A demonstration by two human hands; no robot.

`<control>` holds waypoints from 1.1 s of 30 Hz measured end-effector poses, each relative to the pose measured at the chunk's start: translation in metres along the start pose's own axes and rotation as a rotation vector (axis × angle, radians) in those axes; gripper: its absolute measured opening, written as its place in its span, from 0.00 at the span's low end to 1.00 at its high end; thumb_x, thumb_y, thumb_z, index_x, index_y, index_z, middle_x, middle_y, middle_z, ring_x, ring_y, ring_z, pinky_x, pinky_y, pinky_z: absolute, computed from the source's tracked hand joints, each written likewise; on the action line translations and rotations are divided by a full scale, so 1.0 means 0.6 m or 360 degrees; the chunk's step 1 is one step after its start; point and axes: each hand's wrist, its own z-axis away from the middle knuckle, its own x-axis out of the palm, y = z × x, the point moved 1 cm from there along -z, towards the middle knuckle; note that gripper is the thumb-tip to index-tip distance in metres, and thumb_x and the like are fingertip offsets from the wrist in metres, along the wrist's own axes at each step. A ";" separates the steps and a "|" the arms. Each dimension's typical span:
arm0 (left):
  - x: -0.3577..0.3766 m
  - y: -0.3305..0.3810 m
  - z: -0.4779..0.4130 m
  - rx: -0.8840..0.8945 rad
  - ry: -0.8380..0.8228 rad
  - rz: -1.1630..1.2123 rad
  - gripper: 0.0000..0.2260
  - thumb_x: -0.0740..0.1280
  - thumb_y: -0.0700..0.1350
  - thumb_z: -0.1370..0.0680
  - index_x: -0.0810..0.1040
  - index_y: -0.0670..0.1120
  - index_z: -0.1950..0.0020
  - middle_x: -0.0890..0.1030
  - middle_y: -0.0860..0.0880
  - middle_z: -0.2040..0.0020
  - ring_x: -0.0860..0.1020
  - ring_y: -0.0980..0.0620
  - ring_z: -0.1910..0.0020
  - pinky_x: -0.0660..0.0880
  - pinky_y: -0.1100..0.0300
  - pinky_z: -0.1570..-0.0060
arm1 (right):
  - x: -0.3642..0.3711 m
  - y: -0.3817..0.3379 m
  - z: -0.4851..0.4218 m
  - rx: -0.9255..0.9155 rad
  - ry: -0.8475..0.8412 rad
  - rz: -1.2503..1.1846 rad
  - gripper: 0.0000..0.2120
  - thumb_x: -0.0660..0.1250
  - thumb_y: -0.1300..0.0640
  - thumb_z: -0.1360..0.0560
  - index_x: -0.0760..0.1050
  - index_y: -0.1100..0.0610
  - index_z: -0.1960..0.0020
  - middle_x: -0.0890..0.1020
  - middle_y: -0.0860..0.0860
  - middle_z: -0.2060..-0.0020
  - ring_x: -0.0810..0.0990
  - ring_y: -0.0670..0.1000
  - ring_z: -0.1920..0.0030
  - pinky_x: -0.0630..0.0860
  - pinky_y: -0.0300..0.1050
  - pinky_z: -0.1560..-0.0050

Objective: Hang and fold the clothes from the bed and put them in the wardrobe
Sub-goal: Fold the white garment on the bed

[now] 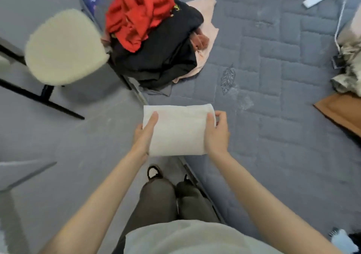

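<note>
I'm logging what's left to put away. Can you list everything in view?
bed: one, grey, right
folded cloth: one, white, centre, in both hands
black garment: one, black, heaped on the bed
red garment: one, red, atop the black one
pink garment: one, pale pink, beneath the black one
brown garment: one, brown, bed's right edge
chair: one, cream seat, left
left hand: one, grips cloth's left side
right hand: one, grips cloth's right side

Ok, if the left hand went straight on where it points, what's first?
Probably the black garment ahead, though the left hand, holding the white cloth, may pass above it; depth unclear.
</note>
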 end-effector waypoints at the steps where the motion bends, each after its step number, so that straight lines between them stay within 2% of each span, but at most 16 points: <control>1: -0.036 0.005 0.013 0.0011 0.0042 0.0075 0.23 0.67 0.62 0.26 0.72 0.50 0.38 0.81 0.51 0.46 0.82 0.51 0.52 0.77 0.57 0.60 | 0.021 -0.026 0.014 -0.0072 -0.0072 0.0047 0.07 0.56 0.47 0.18 0.67 0.50 0.48 0.75 0.45 0.61 0.75 0.51 0.57 0.66 0.46 0.62; 5: -0.184 0.022 0.066 0.0076 0.0256 0.0372 0.24 0.67 0.63 0.26 0.74 0.50 0.36 0.82 0.52 0.46 0.82 0.52 0.51 0.77 0.58 0.61 | 0.119 -0.120 0.088 -0.0313 -0.0386 0.0149 0.09 0.55 0.47 0.19 0.68 0.52 0.47 0.76 0.45 0.60 0.75 0.47 0.59 0.67 0.44 0.63; 10: -0.382 0.018 0.142 0.0166 0.0575 0.0755 0.21 0.67 0.63 0.26 0.77 0.53 0.39 0.83 0.54 0.47 0.82 0.53 0.51 0.78 0.60 0.65 | 0.267 -0.220 0.220 -0.0540 -0.0795 0.0242 0.09 0.57 0.47 0.20 0.69 0.53 0.48 0.78 0.48 0.57 0.77 0.52 0.54 0.72 0.50 0.52; 12: -0.462 0.010 0.175 0.0226 0.0705 0.0870 0.21 0.67 0.62 0.25 0.76 0.52 0.37 0.83 0.53 0.46 0.82 0.54 0.51 0.77 0.62 0.66 | 0.326 -0.254 0.286 -0.0655 -0.0960 0.0243 0.09 0.57 0.48 0.20 0.69 0.53 0.48 0.78 0.47 0.56 0.77 0.51 0.54 0.71 0.48 0.55; 14: -0.543 0.001 0.211 0.0263 0.0866 0.0965 0.23 0.67 0.62 0.25 0.75 0.51 0.35 0.82 0.52 0.43 0.82 0.52 0.49 0.78 0.60 0.63 | 0.383 -0.283 0.358 -0.0772 -0.1135 0.0246 0.09 0.57 0.48 0.20 0.69 0.53 0.48 0.77 0.44 0.58 0.76 0.48 0.56 0.70 0.45 0.58; 17: -0.662 -0.009 0.270 0.0343 0.1079 0.1092 0.24 0.67 0.61 0.25 0.75 0.49 0.35 0.82 0.50 0.43 0.82 0.50 0.49 0.79 0.57 0.57 | 0.463 -0.327 0.469 -0.0918 -0.1352 0.0262 0.09 0.56 0.49 0.19 0.69 0.55 0.48 0.76 0.44 0.58 0.75 0.48 0.56 0.70 0.47 0.55; 20: -0.769 -0.012 0.335 0.0452 0.1305 0.1236 0.19 0.69 0.59 0.25 0.77 0.48 0.41 0.83 0.52 0.51 0.82 0.54 0.56 0.76 0.63 0.65 | 0.533 -0.370 0.582 -0.1077 -0.1555 0.0234 0.09 0.54 0.51 0.19 0.66 0.56 0.50 0.74 0.46 0.61 0.73 0.51 0.58 0.68 0.49 0.57; 23: -0.866 -0.006 0.411 0.0572 0.1514 0.1359 0.12 0.70 0.57 0.26 0.77 0.49 0.52 0.82 0.54 0.55 0.81 0.57 0.59 0.74 0.64 0.67 | 0.586 -0.418 0.697 -0.1200 -0.1742 0.0142 0.07 0.54 0.51 0.19 0.65 0.53 0.53 0.72 0.46 0.64 0.71 0.50 0.61 0.68 0.50 0.58; 25: -0.926 0.000 0.466 0.0657 0.1626 0.1392 0.12 0.71 0.57 0.26 0.76 0.50 0.54 0.82 0.55 0.55 0.80 0.57 0.59 0.74 0.64 0.67 | 0.615 -0.457 0.775 -0.1264 -0.1883 0.0055 0.07 0.54 0.50 0.20 0.65 0.51 0.55 0.73 0.46 0.64 0.72 0.48 0.61 0.69 0.50 0.57; 27: -0.983 0.006 0.517 0.0756 0.1729 0.1439 0.13 0.70 0.58 0.26 0.77 0.51 0.50 0.83 0.54 0.50 0.81 0.55 0.56 0.75 0.62 0.63 | 0.641 -0.499 0.851 -0.1329 -0.2041 -0.0028 0.07 0.55 0.50 0.20 0.65 0.50 0.56 0.72 0.46 0.63 0.71 0.47 0.62 0.68 0.48 0.59; 29: -1.038 0.017 0.566 0.0824 0.1831 0.1510 0.20 0.70 0.58 0.27 0.77 0.48 0.40 0.82 0.50 0.45 0.82 0.51 0.51 0.78 0.58 0.55 | 0.664 -0.544 0.925 -0.1352 -0.2216 -0.0100 0.06 0.55 0.50 0.20 0.65 0.51 0.54 0.73 0.47 0.61 0.72 0.47 0.62 0.69 0.47 0.59; 31: -1.088 0.031 0.609 0.0859 0.1887 0.1595 0.25 0.70 0.59 0.27 0.75 0.46 0.35 0.82 0.48 0.43 0.81 0.47 0.47 0.77 0.54 0.46 | 0.686 -0.586 0.996 -0.1349 -0.2368 -0.0158 0.06 0.56 0.50 0.20 0.65 0.49 0.55 0.74 0.48 0.58 0.74 0.49 0.59 0.71 0.48 0.57; 33: -1.136 0.047 0.646 0.0930 0.1942 0.1677 0.27 0.71 0.59 0.27 0.74 0.46 0.34 0.81 0.48 0.43 0.81 0.46 0.47 0.77 0.52 0.45 | 0.708 -0.627 1.062 -0.1356 -0.2479 -0.0223 0.06 0.56 0.50 0.20 0.65 0.50 0.54 0.75 0.48 0.56 0.75 0.49 0.57 0.72 0.48 0.56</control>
